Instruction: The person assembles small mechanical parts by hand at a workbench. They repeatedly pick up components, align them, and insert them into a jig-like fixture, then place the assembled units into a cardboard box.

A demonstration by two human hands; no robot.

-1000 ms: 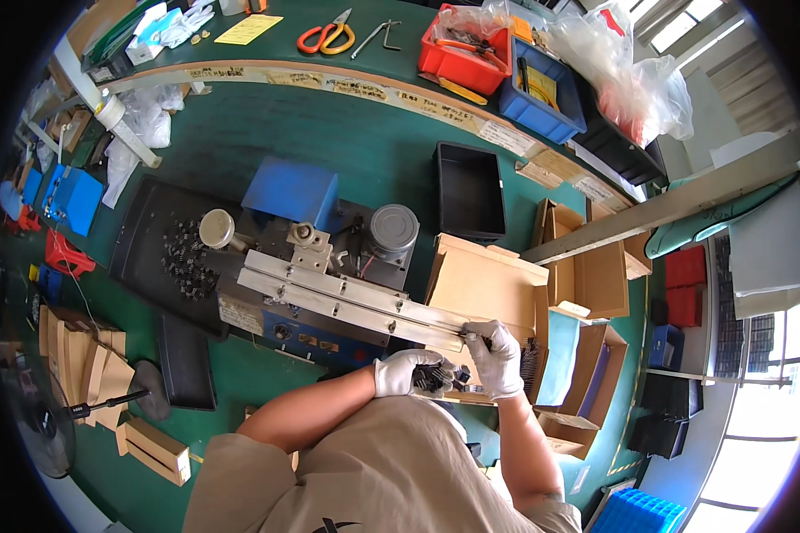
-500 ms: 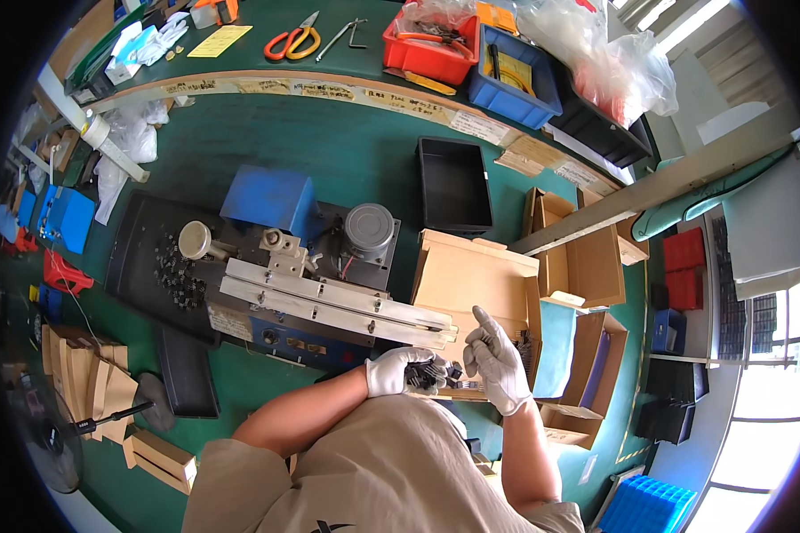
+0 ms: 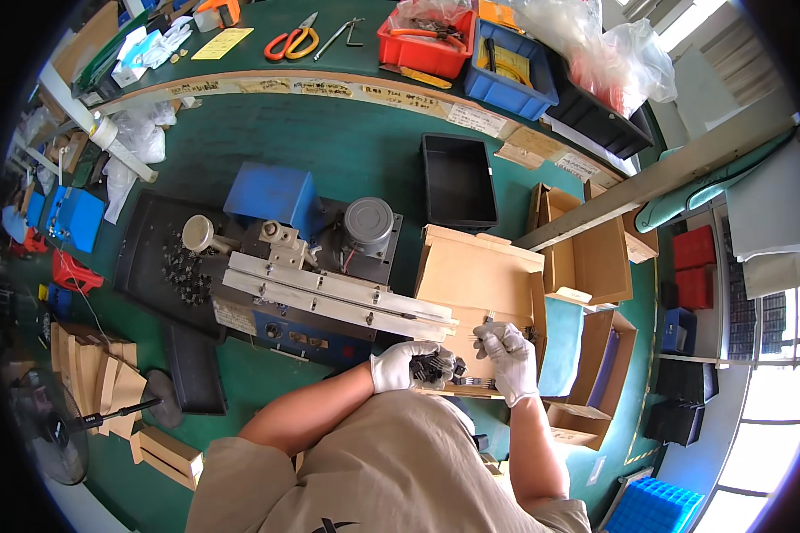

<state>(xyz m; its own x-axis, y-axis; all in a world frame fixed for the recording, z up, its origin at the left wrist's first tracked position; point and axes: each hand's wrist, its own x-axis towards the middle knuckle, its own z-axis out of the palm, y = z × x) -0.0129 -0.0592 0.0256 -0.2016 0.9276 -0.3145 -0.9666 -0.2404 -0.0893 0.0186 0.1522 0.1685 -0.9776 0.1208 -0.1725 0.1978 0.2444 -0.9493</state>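
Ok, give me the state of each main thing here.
Left hand: curled around black parts
Right hand: fingers seemingly pinching a small part
Scissors: blades look shut
Cardboard box: open
Red bin: open, loaded
Blue bin: open, loaded
Black bin: open
Machine: on or off, cannot tell
Fan: cannot tell if spinning

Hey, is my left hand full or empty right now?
Full: the gloved left hand is curled around a bunch of small black parts, which show between its fingers; how many, I cannot tell.
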